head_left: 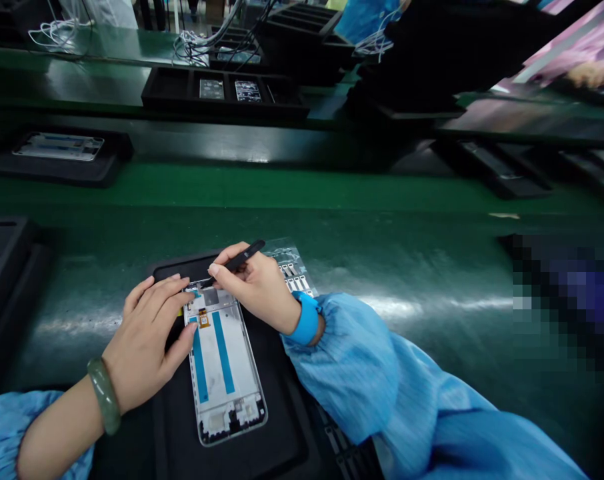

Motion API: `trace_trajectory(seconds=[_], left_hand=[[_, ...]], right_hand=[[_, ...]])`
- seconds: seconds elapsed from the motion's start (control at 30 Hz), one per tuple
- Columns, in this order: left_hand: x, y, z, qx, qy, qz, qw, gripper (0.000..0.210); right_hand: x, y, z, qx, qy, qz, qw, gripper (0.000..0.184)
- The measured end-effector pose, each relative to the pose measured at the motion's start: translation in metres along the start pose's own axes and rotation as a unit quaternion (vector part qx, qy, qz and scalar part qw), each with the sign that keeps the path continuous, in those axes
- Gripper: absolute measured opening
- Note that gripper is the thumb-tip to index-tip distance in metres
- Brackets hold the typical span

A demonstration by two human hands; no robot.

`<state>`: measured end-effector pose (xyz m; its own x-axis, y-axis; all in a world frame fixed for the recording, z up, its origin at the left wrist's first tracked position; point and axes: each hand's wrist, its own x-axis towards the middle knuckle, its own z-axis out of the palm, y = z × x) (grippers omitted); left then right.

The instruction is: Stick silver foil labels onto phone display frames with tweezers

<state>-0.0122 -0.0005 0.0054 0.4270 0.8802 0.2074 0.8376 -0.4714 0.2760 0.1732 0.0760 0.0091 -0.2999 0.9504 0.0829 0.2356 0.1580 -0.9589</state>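
Note:
A phone frame (212, 363) with blue adhesive strips and a small gold flex cable (204, 319) lies in a black foam tray (287, 400). My left hand (149, 333) rests along the frame's upper left side, fingers stretched out and thumb apart, fingertips touching its edge. Pinched in my right hand (259, 287) are black tweezers (245, 255), slanting down to the top end of the frame. Their tips are partly hidden by my fingers. A clear sheet with small metal parts (297, 277) sits just behind my right wrist.
Another phone frame (59, 145) lies in a foam tray at the back left. Beyond it, a partitioned black tray (227, 93) stands on a raised shelf. More trays (497, 167) are at the right. Dark trays (12, 287) sit at the left edge of the green bench (382, 253).

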Motion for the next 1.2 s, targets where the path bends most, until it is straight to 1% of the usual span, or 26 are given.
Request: trace_trajectory(seconds=[0.47, 0.63, 0.77, 0.97, 1.2], left_hand=[[0.0, -0.001, 0.001, 0.005, 0.0, -0.004, 1.0, 0.035], [0.001, 0.001, 0.0, 0.03, -0.019, 0.006, 0.999, 0.038], [0.003, 0.004, -0.002, 0.045, -0.017, 0.002, 0.999, 0.037], [0.005, 0.007, 0.0, 0.045, -0.001, -0.009, 0.999, 0.035], [0.004, 0.01, 0.005, 0.036, 0.019, -0.019, 0.999, 0.035]], right_hand=[[0.0, 0.0, -0.001, -0.02, -0.011, -0.004, 1.0, 0.009], [0.0, 0.003, -0.001, -0.038, -0.016, -0.008, 0.999, 0.009], [0.0, 0.002, -0.001, -0.049, -0.019, -0.016, 0.999, 0.011], [-0.003, 0.0, 0.003, -0.025, 0.018, 0.001, 1.0, 0.016], [-0.003, 0.002, 0.003, -0.009, 0.025, -0.001, 1.0, 0.019]])
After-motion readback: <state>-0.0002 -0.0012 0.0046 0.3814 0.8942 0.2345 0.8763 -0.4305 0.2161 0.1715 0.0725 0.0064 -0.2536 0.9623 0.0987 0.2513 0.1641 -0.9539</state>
